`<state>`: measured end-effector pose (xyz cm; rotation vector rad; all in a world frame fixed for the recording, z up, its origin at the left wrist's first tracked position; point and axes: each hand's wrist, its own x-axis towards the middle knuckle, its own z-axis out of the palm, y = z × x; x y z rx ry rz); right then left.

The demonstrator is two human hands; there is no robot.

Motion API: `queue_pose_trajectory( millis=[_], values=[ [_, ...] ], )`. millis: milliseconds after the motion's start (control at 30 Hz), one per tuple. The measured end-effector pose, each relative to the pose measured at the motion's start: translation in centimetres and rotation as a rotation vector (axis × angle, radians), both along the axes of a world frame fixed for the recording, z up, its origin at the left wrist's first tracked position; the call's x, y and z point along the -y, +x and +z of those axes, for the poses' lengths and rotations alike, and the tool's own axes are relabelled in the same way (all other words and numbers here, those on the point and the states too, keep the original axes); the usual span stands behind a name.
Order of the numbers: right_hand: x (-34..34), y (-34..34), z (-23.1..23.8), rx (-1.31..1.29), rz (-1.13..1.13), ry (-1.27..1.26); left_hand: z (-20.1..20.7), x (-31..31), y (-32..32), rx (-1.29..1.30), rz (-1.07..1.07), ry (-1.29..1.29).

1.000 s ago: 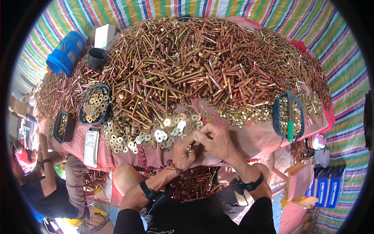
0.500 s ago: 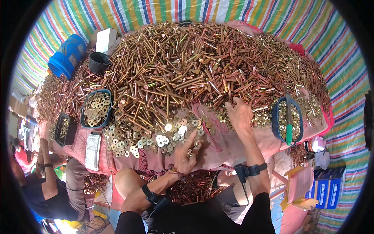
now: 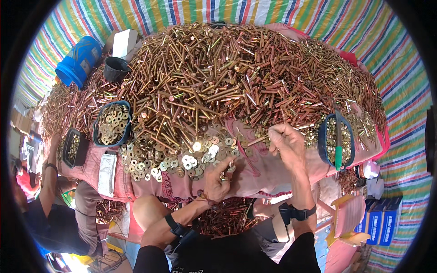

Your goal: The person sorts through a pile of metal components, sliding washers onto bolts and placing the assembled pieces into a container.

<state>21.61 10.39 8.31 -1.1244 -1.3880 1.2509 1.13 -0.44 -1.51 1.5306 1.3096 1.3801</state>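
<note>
Brassy washers (image 3: 187, 160) by my L hand (image 3: 215, 183), prob for quick reach; L clutching metal bits (image 3: 222, 175), R hand (image 3: 291, 146) pinching bolt (image 3: 257, 142).

I can see a blue bucket (image 3: 79, 61) lying tilted at the upper left of my head view, with a black pot (image 3: 116, 69) and a white box (image 3: 124, 43) near it. A striped sheet (image 3: 255, 10) curves along the far edge and down the right side. At my lower right, blue boxes (image 3: 388, 223) stand next to a pink and yellow piece (image 3: 349, 214) whose kind I can't tell. At lower left I see a co-worker (image 3: 57, 230) in dark clothes, near a loose cable (image 3: 122, 245).
</note>
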Motion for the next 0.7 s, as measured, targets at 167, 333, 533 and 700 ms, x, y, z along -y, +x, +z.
queue_pose_trajectory(
  millis=[167,333,533,700],
  values=[
    [1.7,-1.2,0.4,-0.003,0.155,-0.002,-0.6,-0.3,0.4,0.020,-0.007,0.082],
    [2.3,-2.9,0.2,0.066,0.229,0.045,-1.1,0.4,0.1,0.012,0.008,-0.003],
    [2.9,-4.2,0.8,0.173,0.243,0.373,-0.6,0.1,0.1,0.005,-0.032,0.049],
    [2.8,-4.3,0.8,0.195,0.198,0.266,-0.2,0.0,0.3,-0.007,-0.021,0.082]
  ],
)
